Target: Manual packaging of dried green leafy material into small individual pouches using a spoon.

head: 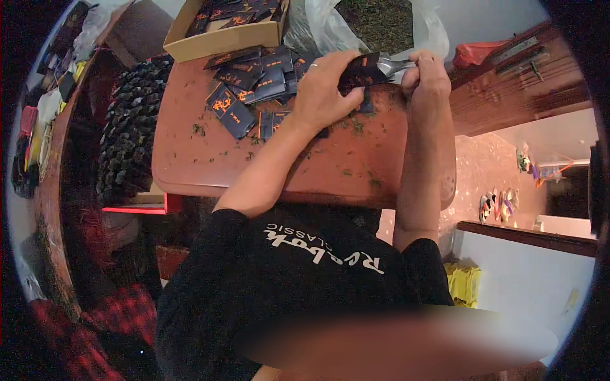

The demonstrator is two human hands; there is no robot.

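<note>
My left hand (326,90), with a ring on one finger, holds a small black packet (360,74) with orange print above the far part of the reddish-brown table (333,166). In my right hand (427,76) is a shiny metal spoon (393,65), its bowl at the packet's right end; whether it reaches inside is unclear. Just beyond both hands, a clear plastic bag (329,28) stands open around dark green dried leaves (379,24). More black packets (231,110) lie in a loose pile left of my left hand. Green crumbs are scattered over the tabletop.
A cardboard box (224,43) of similar packets is at the table's far left. Beyond the left edge, many small dark packets (133,128) are heaped above a red-edged box (143,208). A red plastic bag (476,53) lies on wooden furniture (519,85) at the right.
</note>
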